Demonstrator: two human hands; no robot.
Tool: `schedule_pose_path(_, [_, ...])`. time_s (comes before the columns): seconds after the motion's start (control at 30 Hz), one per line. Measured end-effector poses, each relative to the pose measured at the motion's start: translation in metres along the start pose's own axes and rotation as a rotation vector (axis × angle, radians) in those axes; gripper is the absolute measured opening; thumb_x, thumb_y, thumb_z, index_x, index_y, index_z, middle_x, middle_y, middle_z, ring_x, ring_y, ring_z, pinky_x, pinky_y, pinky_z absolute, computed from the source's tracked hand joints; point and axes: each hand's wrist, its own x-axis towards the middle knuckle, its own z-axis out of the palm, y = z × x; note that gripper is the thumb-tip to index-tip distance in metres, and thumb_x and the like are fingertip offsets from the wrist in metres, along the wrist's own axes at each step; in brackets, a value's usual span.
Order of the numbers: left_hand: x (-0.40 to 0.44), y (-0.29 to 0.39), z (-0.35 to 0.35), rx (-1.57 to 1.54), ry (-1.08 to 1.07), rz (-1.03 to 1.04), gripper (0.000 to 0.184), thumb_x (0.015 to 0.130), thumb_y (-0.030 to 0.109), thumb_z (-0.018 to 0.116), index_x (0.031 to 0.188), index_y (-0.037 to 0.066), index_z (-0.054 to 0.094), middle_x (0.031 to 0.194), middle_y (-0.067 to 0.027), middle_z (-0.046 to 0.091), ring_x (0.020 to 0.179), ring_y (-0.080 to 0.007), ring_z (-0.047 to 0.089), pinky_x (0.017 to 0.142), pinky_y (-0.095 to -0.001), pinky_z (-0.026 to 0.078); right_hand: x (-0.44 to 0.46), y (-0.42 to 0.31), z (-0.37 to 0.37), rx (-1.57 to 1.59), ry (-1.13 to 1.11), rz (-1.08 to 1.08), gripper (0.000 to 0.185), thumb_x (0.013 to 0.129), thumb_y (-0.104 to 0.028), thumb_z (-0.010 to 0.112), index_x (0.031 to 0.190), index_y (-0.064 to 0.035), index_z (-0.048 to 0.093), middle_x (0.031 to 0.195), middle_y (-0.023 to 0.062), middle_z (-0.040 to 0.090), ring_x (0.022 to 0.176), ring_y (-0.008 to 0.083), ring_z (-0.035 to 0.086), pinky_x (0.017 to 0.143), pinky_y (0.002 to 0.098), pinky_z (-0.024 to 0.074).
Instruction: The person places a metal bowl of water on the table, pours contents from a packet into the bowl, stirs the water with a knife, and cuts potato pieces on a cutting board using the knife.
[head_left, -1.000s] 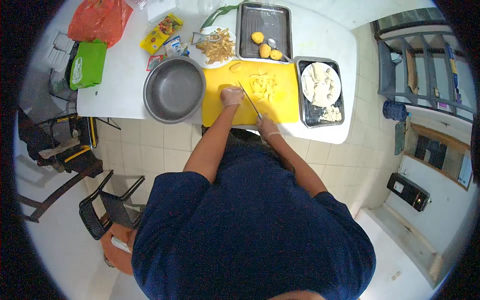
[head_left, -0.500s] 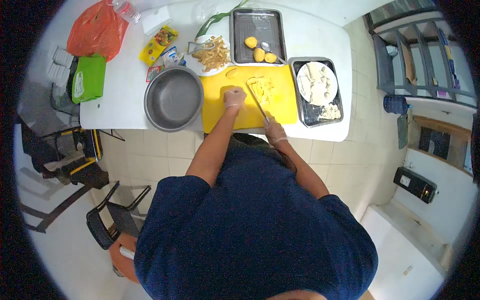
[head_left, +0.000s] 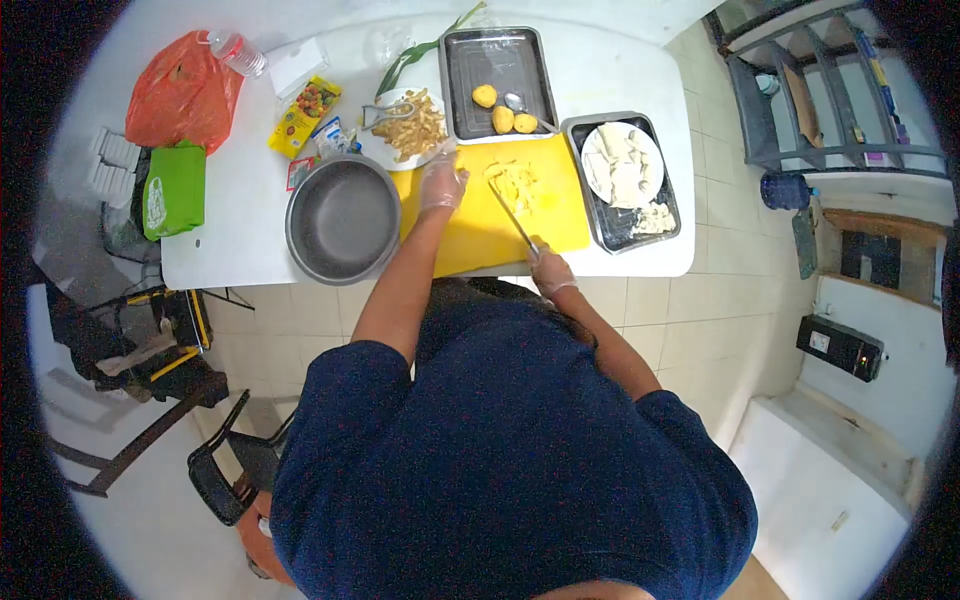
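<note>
My right hand (head_left: 551, 272), in a clear glove, is closed round the handle of a knife (head_left: 515, 217) at the front edge of the yellow cutting board (head_left: 480, 243). The blade points away to the left and lies beside a heap of cut potato strips (head_left: 516, 186). My left hand (head_left: 442, 184), also gloved, reaches over the board's far left part with fingers stretched forward and thumb apart. Just by its fingertips is a potato piece (head_left: 459, 160), mostly hidden; I cannot tell if they touch. Beyond lies a plate (head_left: 375, 150) of peelings (head_left: 415, 128) with a peeler (head_left: 378, 115).
A grey bowl (head_left: 344, 220) stands left of the board. Behind it, a tray (head_left: 490, 65) holds peeled potatoes (head_left: 503, 120) and a spoon (head_left: 515, 102). Another tray (head_left: 608, 232) at right carries a plate of pale slices (head_left: 625, 165). Yellow packet (head_left: 303, 115) and bags lie left.
My left hand has moved from the board's middle forward and left to the potato piece, its fingers opening out of a curl. The right hand and knife stay nearly in place. The view shifted slightly.
</note>
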Motion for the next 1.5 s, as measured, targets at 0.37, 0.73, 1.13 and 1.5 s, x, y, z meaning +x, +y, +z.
schedule_pose_path(0.37, [-0.010,-0.004,0.028,-0.180,-0.089,-0.063,0.029,0.068,0.017,0.073,0.092,0.004,0.066,0.093,-0.0182,0.065,0.088,-0.0330,0.061,0.080,-0.0401,0.048,-0.004,0.010,0.001,0.061,0.017,-0.013,0.047,0.092,-0.040,0.041,0.130,-0.0111,0.041,0.109,0.0283,0.056,0.098,0.0442,0.055,0.085,0.0491,0.0433])
schedule_pose_path(0.73, [-0.070,-0.016,0.024,-0.742,-0.037,-0.285,0.031,0.070,0.006,0.070,0.100,0.000,0.065,0.092,-0.0141,0.067,0.083,-0.0202,0.064,0.077,-0.0311,0.049,-0.001,-0.033,-0.011,0.116,0.055,-0.168,0.041,0.093,-0.034,0.044,0.118,-0.0012,0.044,0.097,0.0304,0.058,0.091,0.0460,0.056,0.078,0.0510,0.0446])
schedule_pose_path(1.13, [-0.066,-0.007,0.013,-0.392,-0.016,-0.190,0.027,0.074,0.012,0.068,0.096,-0.002,0.063,0.093,-0.0215,0.064,0.085,-0.0320,0.063,0.077,-0.0365,0.049,0.013,-0.029,0.007,0.097,0.079,-0.134,0.038,0.093,-0.038,0.040,0.104,-0.0022,0.047,0.084,0.0297,0.060,0.079,0.0464,0.059,0.070,0.0531,0.0459])
schedule_pose_path(1.5, [-0.027,0.031,0.021,-0.186,-0.415,-0.147,0.041,0.072,0.021,0.069,0.107,0.001,0.061,0.104,-0.0212,0.062,0.096,-0.0346,0.059,0.087,-0.0386,0.045,0.013,-0.010,0.001,0.108,0.068,-0.026,0.041,0.093,-0.038,0.041,0.110,-0.0009,0.047,0.088,0.0310,0.060,0.085,0.0463,0.058,0.074,0.0520,0.0452])
